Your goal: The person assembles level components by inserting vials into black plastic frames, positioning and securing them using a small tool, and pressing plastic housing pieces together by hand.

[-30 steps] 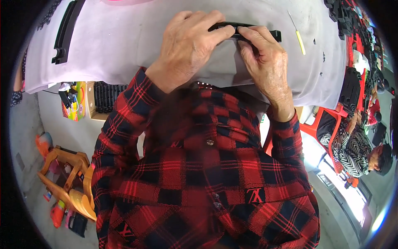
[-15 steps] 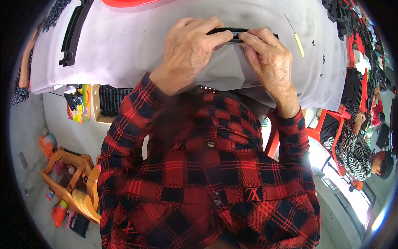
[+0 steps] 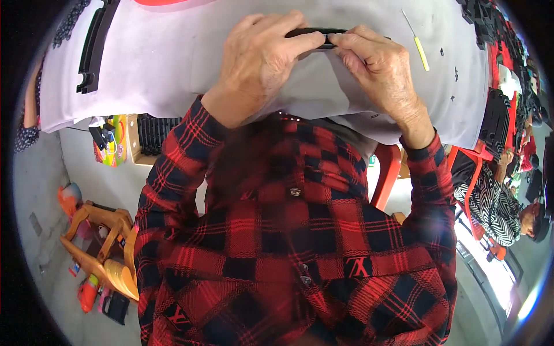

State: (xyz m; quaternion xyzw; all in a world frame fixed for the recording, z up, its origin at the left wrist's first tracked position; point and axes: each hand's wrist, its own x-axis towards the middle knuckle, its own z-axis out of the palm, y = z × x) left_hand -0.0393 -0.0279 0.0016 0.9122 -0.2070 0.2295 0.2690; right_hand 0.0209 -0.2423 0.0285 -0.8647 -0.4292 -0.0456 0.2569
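Your left hand (image 3: 259,55) and right hand (image 3: 378,69) both pinch the thin black strip (image 3: 314,33), which lies sideways between them near the far edge of the table (image 3: 173,75), though your fingers hide most of it.

Your hands meet over the middle of the desk (image 3: 173,75): your left hand (image 3: 259,55) and right hand (image 3: 378,69) both grip a thin strip (image 3: 314,32), one at each end. A long curved part (image 3: 92,49) lies on the desk far to your left. A small tool (image 3: 420,49) lies just right of your right hand. Below the desk edge, to your left, a wooden stool (image 3: 101,245) stands on the floor. A chair (image 3: 388,173) stands to your right.
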